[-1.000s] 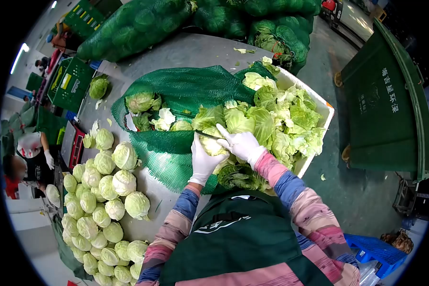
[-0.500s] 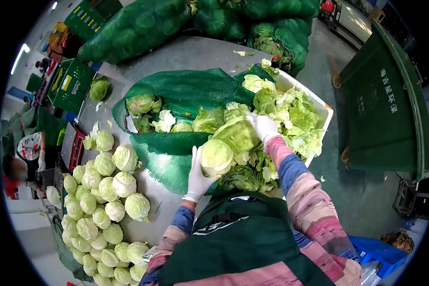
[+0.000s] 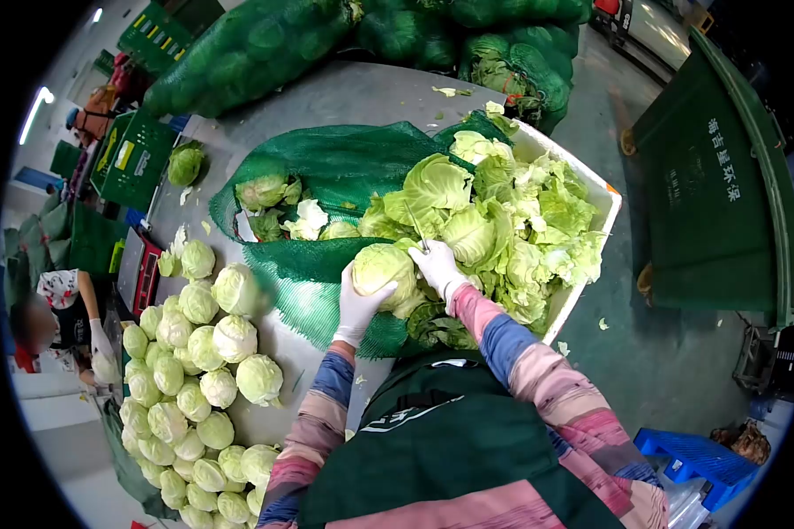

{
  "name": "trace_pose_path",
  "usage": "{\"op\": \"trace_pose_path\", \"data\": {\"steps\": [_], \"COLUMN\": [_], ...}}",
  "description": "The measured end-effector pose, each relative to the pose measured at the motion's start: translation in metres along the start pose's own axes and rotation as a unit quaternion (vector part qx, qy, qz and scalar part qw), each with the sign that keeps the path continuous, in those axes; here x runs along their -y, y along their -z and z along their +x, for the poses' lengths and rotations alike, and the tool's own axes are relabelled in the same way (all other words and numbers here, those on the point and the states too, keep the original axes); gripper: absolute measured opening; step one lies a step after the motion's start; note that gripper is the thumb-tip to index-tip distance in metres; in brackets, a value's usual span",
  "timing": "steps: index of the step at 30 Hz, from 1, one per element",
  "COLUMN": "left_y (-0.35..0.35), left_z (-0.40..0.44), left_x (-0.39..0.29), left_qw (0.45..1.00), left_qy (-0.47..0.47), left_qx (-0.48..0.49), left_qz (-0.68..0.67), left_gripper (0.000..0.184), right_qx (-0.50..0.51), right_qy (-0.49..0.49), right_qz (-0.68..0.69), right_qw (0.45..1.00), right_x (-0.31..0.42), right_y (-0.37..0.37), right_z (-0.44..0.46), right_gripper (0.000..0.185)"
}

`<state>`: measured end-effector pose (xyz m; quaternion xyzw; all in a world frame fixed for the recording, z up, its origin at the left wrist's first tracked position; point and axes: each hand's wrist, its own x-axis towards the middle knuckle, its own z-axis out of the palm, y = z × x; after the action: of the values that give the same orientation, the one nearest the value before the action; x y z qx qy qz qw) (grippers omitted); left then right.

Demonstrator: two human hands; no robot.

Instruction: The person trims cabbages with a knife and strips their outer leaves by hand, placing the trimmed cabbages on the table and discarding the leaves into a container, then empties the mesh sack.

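My gloved left hand [image 3: 362, 304] is wrapped around a pale green cabbage [image 3: 386, 271] from its left side. On the right of that cabbage, my gloved right hand [image 3: 437, 269] is closed on a small knife [image 3: 416, 222], its thin blade pointing up and away. Loose outer cabbage leaves [image 3: 476, 234] lie just beyond the right hand, and more fill a white box [image 3: 582, 286] at the right. Behind the held cabbage spreads an opened green mesh sack [image 3: 353, 154] with an untrimmed cabbage [image 3: 265, 191] in its mouth.
Trimmed cabbages [image 3: 176, 379] are heaped on the table's left. A red scale [image 3: 141, 282] stands behind them. Full mesh sacks [image 3: 265, 57] line the far edge. A large green bin [image 3: 715, 176] stands right. A co-worker [image 3: 66, 309] at far left handles a cabbage.
A large leaf that my right hand was pulling from the cabbage now lies among the loose leaves. My right hand has come down and left beside the cabbage, with the knife now showing.
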<state>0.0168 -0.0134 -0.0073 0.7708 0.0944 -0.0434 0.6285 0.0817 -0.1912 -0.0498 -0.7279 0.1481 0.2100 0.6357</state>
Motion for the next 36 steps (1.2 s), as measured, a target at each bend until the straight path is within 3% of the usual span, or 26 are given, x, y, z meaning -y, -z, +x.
{"op": "trace_pose_path", "data": {"steps": [1, 3, 4, 5, 6, 7, 8, 9, 11, 12, 13, 14, 15, 16, 18, 19, 21, 23, 25, 32, 36], "left_y": [0.007, 0.023, 0.025, 0.028, 0.031, 0.033, 0.035, 0.036, 0.038, 0.039, 0.041, 0.043, 0.044, 0.043, 0.04, 0.039, 0.035, 0.027, 0.023, 0.02, 0.025], "left_z": [-0.002, -0.008, -0.014, -0.016, -0.02, -0.024, -0.022, -0.021, -0.019, -0.017, -0.016, -0.016, -0.017, -0.019, -0.024, -0.024, -0.024, -0.03, -0.031, -0.04, -0.039], "left_x": [-0.003, -0.005, 0.0, -0.003, -0.009, -0.014, -0.022, -0.03, -0.04, -0.039, -0.044, -0.052, -0.06, -0.069, -0.085, -0.086, -0.093, -0.109, -0.116, -0.13, -0.124], "left_qw": [1.0, 0.939, 0.906, 0.908, 0.811, 0.679, 0.638, 0.64, 0.562, 0.558, 0.558, 0.614, 0.665, 0.664, 0.808, 0.806, 0.932, 0.937, 0.966, 0.965, 0.98], "left_qy": [-0.002, 0.156, 0.182, 0.177, 0.187, 0.187, 0.188, 0.179, 0.132, 0.119, 0.114, 0.111, 0.108, 0.106, 0.084, 0.085, 0.017, -0.002, -0.048, -0.037, -0.078], "left_qx": [-0.002, 0.067, 0.083, 0.082, 0.131, 0.173, 0.191, 0.187, 0.247, 0.261, 0.26, 0.238, 0.215, 0.216, 0.086, 0.09, 0.064, 0.051, 0.05, 0.085, 0.085], "left_qz": [0.003, -0.299, -0.374, -0.37, -0.539, -0.688, -0.722, -0.723, -0.778, -0.779, -0.78, -0.745, -0.707, -0.708, -0.577, -0.579, -0.356, -0.345, -0.25, -0.246, -0.165], "left_gripper": [0.084, 0.077, 0.076, 0.076, 0.079, 0.082, 0.084, 0.084, 0.086, 0.087, 0.087, 0.087, 0.086, 0.086, 0.082, 0.082, 0.078, 0.078, 0.083, 0.109, 0.111], "right_qx": [0.002, -0.093, -0.102, -0.11, -0.122, -0.132, -0.144, -0.157, -0.223, -0.254, -0.252, -0.168, -0.075, -0.012, 0.079, 0.109, 0.143, 0.13, 0.128, 0.131, 0.133], "right_qy": [0.002, 0.111, 0.097, 0.085, 0.076, 0.067, 0.07, 0.073, 0.189, 0.272, 0.277, 0.211, 0.133, 0.137, 0.135, 0.15, 0.173, 0.14, 0.134, 0.14, 0.107], "right_qz": [0.003, -0.205, -0.185, -0.165, -0.183, -0.203, -0.2, -0.197, -0.248, -0.314, -0.314, -0.137, 0.046, 0.102, 0.154, 0.198, 0.183, 0.121, 0.142, 0.156, 0.195], "right_qw": [1.0, 0.968, 0.973, 0.977, 0.973, 0.968, 0.967, 0.965, 0.923, 0.873, 0.872, 0.953, 0.987, 0.985, 0.976, 0.963, 0.957, 0.974, 0.972, 0.969, 0.966], "right_x": [-0.004, -0.014, -0.025, -0.036, -0.04, -0.042, -0.043, -0.041, -0.03, -0.03, -0.011, 0.025, 0.056, 0.074, 0.113, 0.12, 0.123, 0.133, 0.125, 0.117, 0.102], "right_y": [0.0, 0.01, 0.02, 0.034, 0.051, 0.066, 0.078, 0.085, 0.085, 0.081, 0.075, 0.063, 0.053, 0.046, 0.034, 0.031, 0.023, 0.026, 0.028, 0.035, 0.036], "right_z": [0.002, 0.006, 0.008, 0.009, 0.006, 0.002, -0.002, -0.004, -0.012, -0.009, -0.017, -0.039, -0.059, -0.069, -0.097, -0.102, -0.103, -0.112, -0.108, -0.106, -0.1], "right_gripper": [0.036, 0.032, 0.031, 0.031, 0.031, 0.032, 0.034, 0.036, 0.044, 0.052, 0.052, 0.053, 0.053, 0.053, 0.052, 0.056, 0.059, 0.062, 0.062, 0.059, 0.05]}}
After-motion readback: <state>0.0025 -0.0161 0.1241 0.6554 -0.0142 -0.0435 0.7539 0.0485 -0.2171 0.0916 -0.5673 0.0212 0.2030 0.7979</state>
